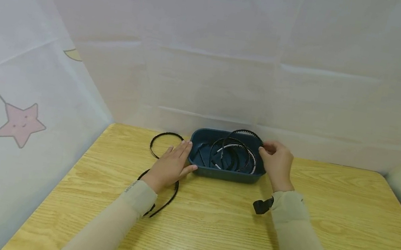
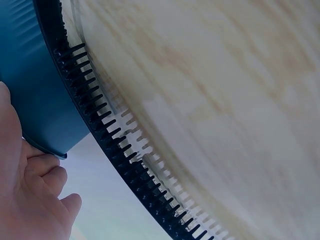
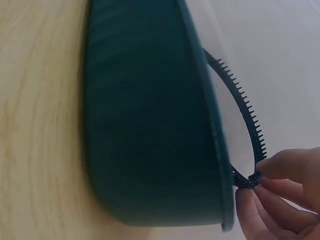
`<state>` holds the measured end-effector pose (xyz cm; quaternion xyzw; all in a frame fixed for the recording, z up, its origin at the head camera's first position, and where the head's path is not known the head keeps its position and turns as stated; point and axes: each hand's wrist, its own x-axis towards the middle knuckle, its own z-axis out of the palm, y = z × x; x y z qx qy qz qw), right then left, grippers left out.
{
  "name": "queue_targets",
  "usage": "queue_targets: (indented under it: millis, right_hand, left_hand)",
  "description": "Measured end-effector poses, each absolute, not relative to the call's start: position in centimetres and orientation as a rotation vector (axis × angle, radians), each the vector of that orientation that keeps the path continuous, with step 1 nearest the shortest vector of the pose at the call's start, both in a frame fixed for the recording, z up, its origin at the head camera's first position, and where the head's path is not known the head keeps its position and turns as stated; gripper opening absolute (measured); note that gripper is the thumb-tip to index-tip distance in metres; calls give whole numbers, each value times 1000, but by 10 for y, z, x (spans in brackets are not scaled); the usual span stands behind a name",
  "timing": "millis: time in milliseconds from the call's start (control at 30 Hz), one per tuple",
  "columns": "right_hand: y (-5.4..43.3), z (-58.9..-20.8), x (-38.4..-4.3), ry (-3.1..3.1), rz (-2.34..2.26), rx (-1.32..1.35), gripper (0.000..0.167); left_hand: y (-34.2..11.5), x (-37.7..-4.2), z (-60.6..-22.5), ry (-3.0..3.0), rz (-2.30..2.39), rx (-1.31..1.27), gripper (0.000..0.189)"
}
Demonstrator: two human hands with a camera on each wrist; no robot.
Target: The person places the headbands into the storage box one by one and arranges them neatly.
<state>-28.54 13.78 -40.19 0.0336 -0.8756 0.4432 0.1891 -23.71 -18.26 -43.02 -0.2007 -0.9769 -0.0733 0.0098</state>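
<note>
A dark blue plastic bin stands at the back of the table, holding several thin headbands, one of them a white toothed headband. My left hand rests at the bin's left end, fingers along the rim and thumb by the front corner. Over the right end, my right hand pinches a black toothed headband between thumb and fingers; it arches above the rim. Beneath my left wrist lies a black headband, whose comb teeth show large in the left wrist view.
Another black headband lies left of the bin by the back edge. The wood-grain table meets a pale hanging sheet behind the bin. A small black device is strapped at my right wrist.
</note>
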Motion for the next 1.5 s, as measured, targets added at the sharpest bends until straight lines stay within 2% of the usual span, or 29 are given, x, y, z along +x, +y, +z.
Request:
queue_targets:
  millis: [600, 1100, 1267, 1500]
  right_hand:
    - [142, -416, -292, -2517, 1163, 161, 21]
    - [146, -419, -278, -2565, 1130, 400, 23]
    - [154, -416, -269, -2730, 918, 451, 31]
    - [166, -421, -258, -2881, 568, 598, 56]
  left_hand:
    - [-185, -242, -437, -3049, -236, -624, 82]
    - [-185, -240, -436, -3036, -255, -606, 81]
    - [-183, -241, -435, -3048, -246, -603, 82]
    - [-184, -244, -436, -3061, -210, -596, 83]
